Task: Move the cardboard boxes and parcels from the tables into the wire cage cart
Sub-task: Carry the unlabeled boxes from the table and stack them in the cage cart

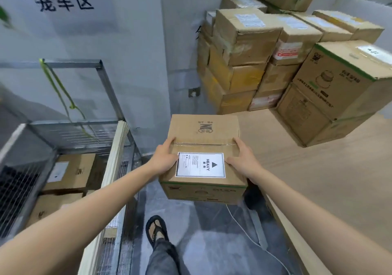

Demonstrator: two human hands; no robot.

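Both the left hand (166, 158) and right hand (244, 160) grip the HEAVY-labelled cardboard box (201, 132) mid-frame, fingers (238, 145) wrapped over its side edges, between tabletop (318, 179) at right and wire cage cart (99, 79) at lower left, so hold it level and lift it clear over the cart's rim.

A box (203, 147) sits between the left hand (166, 158) and right hand (244, 161), above the floor (212, 232). The cage cart (110, 90) stands to its left with other boxes (72, 172) inside. The table (318, 179) lies to the right, with stacked boxes (248, 41) at its far end.
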